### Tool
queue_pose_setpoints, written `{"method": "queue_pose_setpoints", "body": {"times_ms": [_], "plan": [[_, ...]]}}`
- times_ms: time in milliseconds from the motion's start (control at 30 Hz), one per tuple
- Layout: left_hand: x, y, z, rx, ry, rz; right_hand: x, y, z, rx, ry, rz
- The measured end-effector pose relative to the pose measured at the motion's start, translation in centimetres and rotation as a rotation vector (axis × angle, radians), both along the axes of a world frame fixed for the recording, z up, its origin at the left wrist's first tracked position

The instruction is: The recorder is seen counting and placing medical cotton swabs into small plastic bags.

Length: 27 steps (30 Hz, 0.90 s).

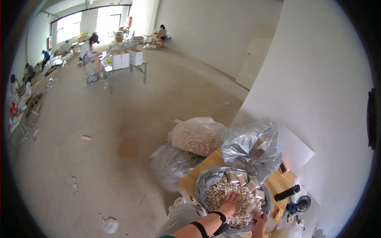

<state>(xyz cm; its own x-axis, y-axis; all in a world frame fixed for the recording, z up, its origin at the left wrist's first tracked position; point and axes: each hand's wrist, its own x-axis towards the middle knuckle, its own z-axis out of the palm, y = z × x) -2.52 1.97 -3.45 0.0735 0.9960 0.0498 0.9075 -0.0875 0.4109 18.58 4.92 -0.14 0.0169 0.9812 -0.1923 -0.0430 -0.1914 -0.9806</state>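
Observation:
A grey plastic-lined tub [201,186] stands on the wooden table, heaped with loose cotton swabs [216,194]. My left hand [231,203] lies on the heap with its fingers stretched out over the swabs. Close to the tub's near right side, my right hand [260,222] is closed in a pinch on a small clear packet [251,208]; what is inside it is hard to make out. Several filled packets of swabs [241,179] rest on the heap's far side. Black bands circle my left wrist and forearm.
A silvery plastic bag [250,152] sits behind the tub on the table [198,176]. Right of it are a black bottle [287,192], a small fan [303,203] and a yellow object [278,214]. Full bags [198,137] stand beyond the table's left edge. A person [89,51] sits farther off.

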Motion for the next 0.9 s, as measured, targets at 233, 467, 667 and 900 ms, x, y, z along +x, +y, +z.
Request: {"method": "queue_pose_setpoints", "body": {"times_ms": [233,467,667,900], "plan": [[-0.1,0.7,0.2,0.069,-0.101,0.013,-0.9,-0.1,1.5,0.035,0.044,-0.089],[-0.3,1.0,1.6,-0.045,-0.043,0.015,-0.6,0.7,0.3,0.054,0.206,-0.088],[-0.2,2.3,2.3,-0.134,-0.108,0.056,-0.9,2.1,0.3,0.038,0.122,-0.035],[-0.4,5.1,3.7,0.142,-0.637,0.108,-1.8,4.6,-0.5,0.237,-0.171,-0.018]]}}
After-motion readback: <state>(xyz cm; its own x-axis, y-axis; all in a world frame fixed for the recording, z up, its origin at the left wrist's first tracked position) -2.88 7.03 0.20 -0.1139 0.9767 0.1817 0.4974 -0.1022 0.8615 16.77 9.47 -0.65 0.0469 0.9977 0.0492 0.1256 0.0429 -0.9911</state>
